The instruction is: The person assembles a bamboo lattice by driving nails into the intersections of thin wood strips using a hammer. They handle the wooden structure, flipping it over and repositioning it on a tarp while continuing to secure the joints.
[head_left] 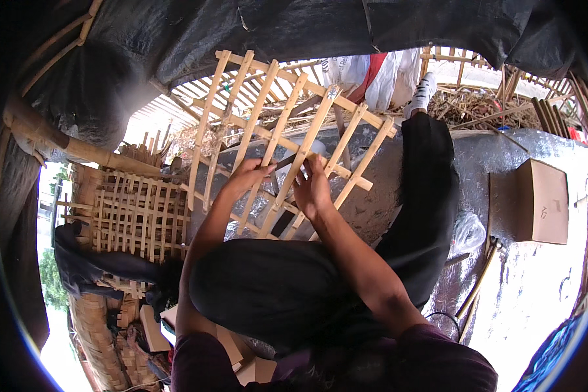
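I am looking down over my own knees at a bamboo lattice frame (287, 124), a grid of pale split slats propped up and leaning away from me over a silvery ground sheet (536, 274). Both my hands meet at its lower middle, on one long slanting slat that runs from the top of the frame down toward my lap.

My left hand (248, 175) is closed in a pinch, thumb and fingers pressed on a thin dark tool or strip (286, 161) that pokes out to the right, toward the slat crossing. I cannot tell what that dark piece is. My right hand (312, 186) sits just beside it, fingers curled around the slanting slat right below the crossing, so the joint being handled lies between the two hands, touching the fingertips of both.

My right leg in dark cloth stretches out along the right edge of the frame, ending in a white shoe (426, 91). Well apart to the right, a cardboard box (541, 201) rests on the sheet. To my left a second, finer lattice panel (137, 215) stands against a woven bamboo wall, and dark tarpaulin (294, 29) hangs overhead.
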Available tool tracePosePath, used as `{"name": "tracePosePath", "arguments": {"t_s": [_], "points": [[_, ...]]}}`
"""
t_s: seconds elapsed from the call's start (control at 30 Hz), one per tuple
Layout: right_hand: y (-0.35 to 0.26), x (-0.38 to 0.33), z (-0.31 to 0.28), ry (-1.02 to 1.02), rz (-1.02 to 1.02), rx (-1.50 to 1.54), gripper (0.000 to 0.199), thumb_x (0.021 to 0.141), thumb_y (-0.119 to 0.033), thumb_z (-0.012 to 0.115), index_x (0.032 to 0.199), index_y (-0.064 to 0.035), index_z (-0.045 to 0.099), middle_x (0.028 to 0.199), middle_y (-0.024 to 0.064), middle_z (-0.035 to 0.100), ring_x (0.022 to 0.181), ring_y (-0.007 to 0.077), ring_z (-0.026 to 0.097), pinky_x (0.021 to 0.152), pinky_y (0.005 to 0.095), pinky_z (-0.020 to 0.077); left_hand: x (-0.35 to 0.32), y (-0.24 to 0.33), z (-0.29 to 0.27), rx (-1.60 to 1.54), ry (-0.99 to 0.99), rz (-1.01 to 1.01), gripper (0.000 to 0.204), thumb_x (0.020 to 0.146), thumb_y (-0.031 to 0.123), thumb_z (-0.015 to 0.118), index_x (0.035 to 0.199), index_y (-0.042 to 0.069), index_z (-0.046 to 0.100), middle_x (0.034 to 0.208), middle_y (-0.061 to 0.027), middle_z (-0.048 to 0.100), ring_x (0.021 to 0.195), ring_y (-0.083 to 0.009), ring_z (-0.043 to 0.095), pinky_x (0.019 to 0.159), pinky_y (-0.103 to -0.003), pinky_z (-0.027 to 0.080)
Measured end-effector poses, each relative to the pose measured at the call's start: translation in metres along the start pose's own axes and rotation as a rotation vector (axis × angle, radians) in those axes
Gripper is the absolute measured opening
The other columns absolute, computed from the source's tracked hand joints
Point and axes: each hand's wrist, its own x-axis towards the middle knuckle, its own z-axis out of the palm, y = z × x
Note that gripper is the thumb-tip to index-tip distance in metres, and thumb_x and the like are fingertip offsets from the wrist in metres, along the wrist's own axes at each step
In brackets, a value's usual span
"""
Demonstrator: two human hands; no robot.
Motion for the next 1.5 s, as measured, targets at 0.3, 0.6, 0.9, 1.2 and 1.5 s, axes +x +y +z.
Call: {"name": "tracePosePath", "arguments": {"t_s": [0.3, 0.6, 0.9, 1.2, 1.5], "points": [[-0.021, 0.017, -0.007, 0.085, 0.124, 0.151, 0.088, 0.085, -0.067, 0.051, 0.141, -0.0016, 0.037, 0.146, 0.0076, 0.036, 0.133, 0.0266, 0.034, 0.114, 0.0441, 0.0200, 0.016, 0.006, 0.008, 0.075, 0.011, -0.062, 0.038, 0.094, 0.018, 0.064, 0.129, 0.006, 0.058, 0.100, 0.0025, 0.061, 0.088, -0.0073, 0.057, 0.080, -0.027, 0.052], [-0.006, 0.013, -0.038, 0.184, 0.076, 0.221, 0.075, 0.085, -0.061, 0.049, 0.136, -0.0057, 0.047, 0.137, 0.0065, 0.045, 0.129, 0.0246, 0.036, 0.110, 0.0434, 0.0226, 0.037, -0.027, 0.020, 0.185, -0.066, -0.089, 0.030, 0.094, 0.015, 0.063, 0.123, 0.006, 0.061, 0.091, 0.0038, 0.061, 0.083, -0.0064, 0.058, 0.077, -0.025, 0.052], [-0.014, 0.029, -0.076, 0.247, 0.096, 0.035, 0.078, 0.086, -0.066, 0.046, 0.134, -0.0040, 0.047, 0.129, 0.0107, 0.049, 0.119, 0.0275, 0.045, 0.105, 0.0424, 0.0305, 0.065, -0.108, 0.063, -0.070, 0.082, -0.045, 0.023, 0.091, 0.014, 0.067, 0.113, 0.005, 0.066, 0.078, 0.0055, 0.058, 0.068, -0.0036, 0.051, 0.061, -0.021, 0.044], [-0.012, 0.034, -0.081, 0.341, 0.047, 0.036, 0.056, 0.087, -0.051, 0.051, 0.124, -0.0107, 0.054, 0.121, 0.0100, 0.051, 0.111, 0.0279, 0.048, 0.096, 0.0444, 0.0383, 0.078, -0.131, 0.066, -0.018, 0.111, -0.079, 0.032, 0.091, 0.015, 0.067, 0.122, 0.006, 0.065, 0.086, 0.0067, 0.062, 0.071, -0.0036, 0.050, 0.064, -0.019, 0.041], [-0.014, 0.028, -0.082, 0.303, 0.065, -0.023, 0.045, 0.085, -0.044, 0.049, 0.120, -0.0156, 0.055, 0.131, 0.0023, 0.050, 0.127, 0.0220, 0.038, 0.106, 0.0462, 0.0221, 0.083, -0.132, 0.068, -0.053, 0.133, -0.060, 0.029, 0.092, 0.013, 0.066, 0.120, 0.004, 0.065, 0.086, 0.0063, 0.063, 0.072, -0.0036, 0.050, 0.067, -0.020, 0.041]]}}
